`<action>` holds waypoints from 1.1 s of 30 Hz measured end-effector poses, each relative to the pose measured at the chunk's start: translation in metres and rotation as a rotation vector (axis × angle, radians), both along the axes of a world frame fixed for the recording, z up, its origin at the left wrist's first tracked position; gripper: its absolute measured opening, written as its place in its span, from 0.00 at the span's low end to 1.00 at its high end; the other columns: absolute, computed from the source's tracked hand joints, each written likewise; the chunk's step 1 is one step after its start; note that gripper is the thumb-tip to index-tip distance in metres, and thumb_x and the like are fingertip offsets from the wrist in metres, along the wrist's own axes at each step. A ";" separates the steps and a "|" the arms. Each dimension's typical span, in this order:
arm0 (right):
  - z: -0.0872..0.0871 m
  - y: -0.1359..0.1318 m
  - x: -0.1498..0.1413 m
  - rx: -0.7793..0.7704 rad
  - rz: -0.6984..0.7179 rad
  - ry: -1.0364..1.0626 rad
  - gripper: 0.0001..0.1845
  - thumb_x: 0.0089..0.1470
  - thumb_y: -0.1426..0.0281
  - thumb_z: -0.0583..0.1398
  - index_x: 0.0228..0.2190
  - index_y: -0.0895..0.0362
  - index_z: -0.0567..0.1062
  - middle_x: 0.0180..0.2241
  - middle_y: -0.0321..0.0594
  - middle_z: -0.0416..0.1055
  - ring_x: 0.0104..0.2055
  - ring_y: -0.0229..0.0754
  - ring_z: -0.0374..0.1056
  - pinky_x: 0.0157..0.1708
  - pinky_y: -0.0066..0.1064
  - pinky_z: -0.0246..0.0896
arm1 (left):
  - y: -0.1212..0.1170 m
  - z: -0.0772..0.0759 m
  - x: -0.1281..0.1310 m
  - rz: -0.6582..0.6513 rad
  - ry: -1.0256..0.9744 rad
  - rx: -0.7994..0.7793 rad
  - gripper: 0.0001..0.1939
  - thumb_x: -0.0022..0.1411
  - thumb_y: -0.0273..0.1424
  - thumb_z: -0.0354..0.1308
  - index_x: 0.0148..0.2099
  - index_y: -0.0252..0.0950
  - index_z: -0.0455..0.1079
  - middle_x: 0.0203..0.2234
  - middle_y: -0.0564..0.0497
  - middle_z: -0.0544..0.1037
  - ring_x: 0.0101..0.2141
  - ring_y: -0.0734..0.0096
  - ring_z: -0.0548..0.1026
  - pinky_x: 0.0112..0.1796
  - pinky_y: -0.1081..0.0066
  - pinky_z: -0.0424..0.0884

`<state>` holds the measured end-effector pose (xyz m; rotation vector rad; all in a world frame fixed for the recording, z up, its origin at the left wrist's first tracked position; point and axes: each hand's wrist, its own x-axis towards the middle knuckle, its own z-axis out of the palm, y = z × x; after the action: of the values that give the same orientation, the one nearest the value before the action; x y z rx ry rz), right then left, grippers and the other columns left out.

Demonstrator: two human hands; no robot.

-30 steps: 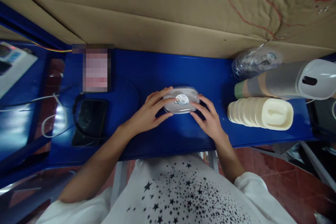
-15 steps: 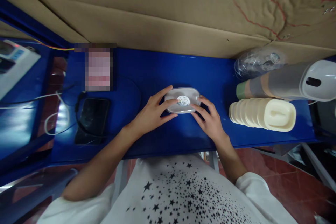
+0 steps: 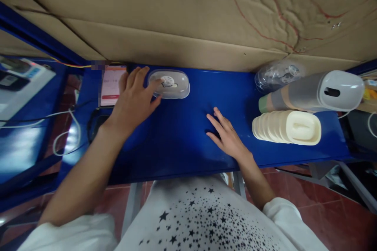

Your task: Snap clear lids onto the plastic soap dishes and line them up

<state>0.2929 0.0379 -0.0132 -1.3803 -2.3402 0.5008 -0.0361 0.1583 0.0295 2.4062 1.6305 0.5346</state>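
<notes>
A small oval plastic box [image 3: 179,84] with a clear top and a round white label lies near the back edge of the blue table. My left hand [image 3: 134,96] is at the box's left end with its fingers spread. Its index finger reaches over the top near the label, and the thumb is by the front left edge. Whether the fingertips press on the box I cannot tell. My right hand [image 3: 228,135] hovers over the table's middle right, fingers stretched out and holding nothing.
To the right lie nested cream tubs [image 3: 271,126], a long stack of grey, peach and green pieces [image 3: 306,92] and clear plastic pieces [image 3: 277,78]. A phone with a lit screen [image 3: 110,82] stands at the back left, beside cables [image 3: 75,125]. Cardboard [image 3: 176,47] lines the back.
The box has gone from between both hands at the middle to the back left, along with my left hand. My right hand has come away from it and opened.
</notes>
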 end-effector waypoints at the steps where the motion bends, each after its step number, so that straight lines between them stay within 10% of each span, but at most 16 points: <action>1: -0.001 0.000 0.000 -0.005 0.000 -0.001 0.45 0.74 0.65 0.57 0.78 0.38 0.37 0.80 0.42 0.37 0.79 0.54 0.50 0.73 0.57 0.60 | 0.004 0.001 -0.003 0.025 -0.010 -0.012 0.22 0.74 0.39 0.54 0.68 0.48 0.67 0.77 0.59 0.53 0.75 0.45 0.52 0.73 0.37 0.42; 10: -0.003 -0.001 0.001 -0.028 0.005 -0.013 0.36 0.74 0.63 0.56 0.77 0.44 0.51 0.79 0.45 0.44 0.79 0.56 0.50 0.75 0.60 0.56 | 0.019 -0.006 -0.024 0.170 0.022 0.029 0.26 0.75 0.46 0.52 0.70 0.48 0.64 0.72 0.60 0.65 0.70 0.45 0.59 0.71 0.33 0.39; 19: 0.001 -0.004 0.002 -0.016 0.006 -0.024 0.35 0.75 0.63 0.55 0.76 0.46 0.53 0.78 0.46 0.48 0.79 0.54 0.51 0.75 0.58 0.56 | 0.023 0.006 -0.018 0.181 0.188 0.148 0.29 0.72 0.43 0.51 0.71 0.41 0.65 0.69 0.39 0.68 0.67 0.32 0.65 0.64 0.25 0.53; 26: 0.002 -0.043 0.015 0.036 -0.125 -0.015 0.35 0.74 0.64 0.56 0.76 0.46 0.53 0.77 0.47 0.51 0.76 0.55 0.58 0.71 0.57 0.64 | 0.037 0.060 0.121 -0.277 0.127 0.144 0.27 0.75 0.36 0.52 0.72 0.36 0.64 0.66 0.37 0.71 0.65 0.42 0.69 0.65 0.42 0.62; 33: -0.011 -0.063 0.019 0.035 -0.202 0.020 0.31 0.74 0.66 0.56 0.74 0.47 0.60 0.74 0.46 0.58 0.75 0.53 0.59 0.72 0.55 0.63 | 0.073 0.046 0.295 -0.769 -0.043 0.227 0.38 0.70 0.29 0.58 0.78 0.40 0.55 0.76 0.36 0.55 0.73 0.43 0.59 0.67 0.47 0.59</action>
<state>0.3124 -0.0255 -0.0246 -1.5662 -2.1529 0.4103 0.2592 0.2313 0.0752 2.8748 0.5420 0.6255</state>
